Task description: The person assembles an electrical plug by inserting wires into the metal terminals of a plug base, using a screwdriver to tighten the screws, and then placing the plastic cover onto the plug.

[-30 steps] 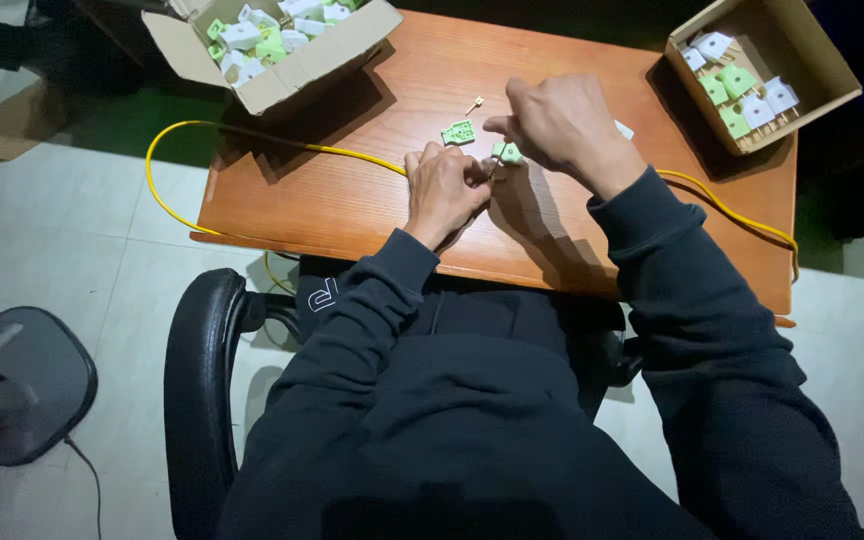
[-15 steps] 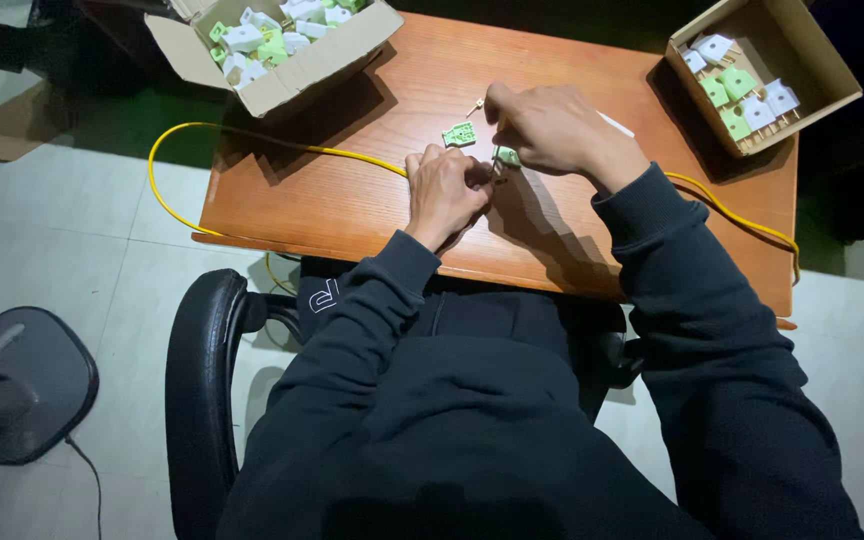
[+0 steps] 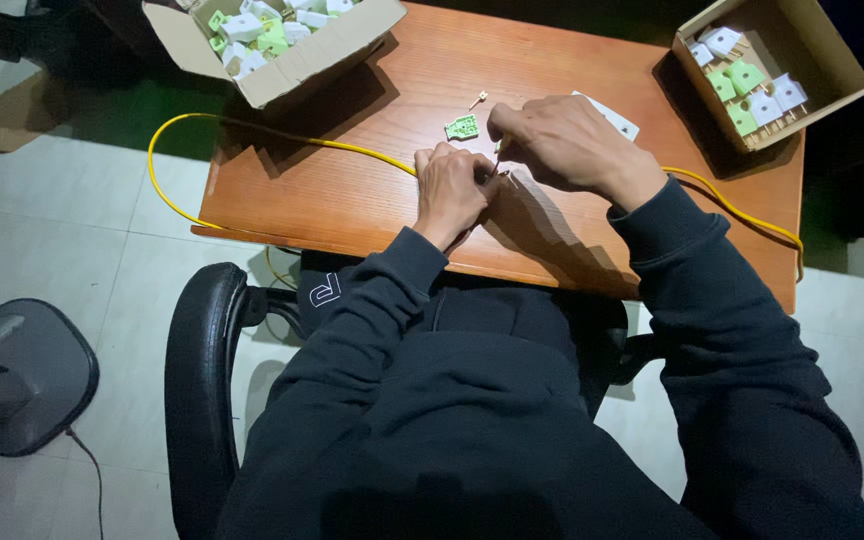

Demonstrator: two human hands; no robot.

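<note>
Hands, left (image 3: 449, 190) and right (image 3: 557, 140), pinch one small part; two boxes (image 3: 302, 60) flank them.

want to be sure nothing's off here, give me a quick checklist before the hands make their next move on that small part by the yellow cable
1. Left hand steadies the work: ok, closed over something small on the table.
2. Right hand grips a thin tool: cannot tell, mostly hidden.
3. Green part in reach: ok, beside both hands.
4. Small screw safe from rolling off: ok, well inside the edge.
5. Yellow cable free of snags: cannot tell, it loops off the table.
</note>
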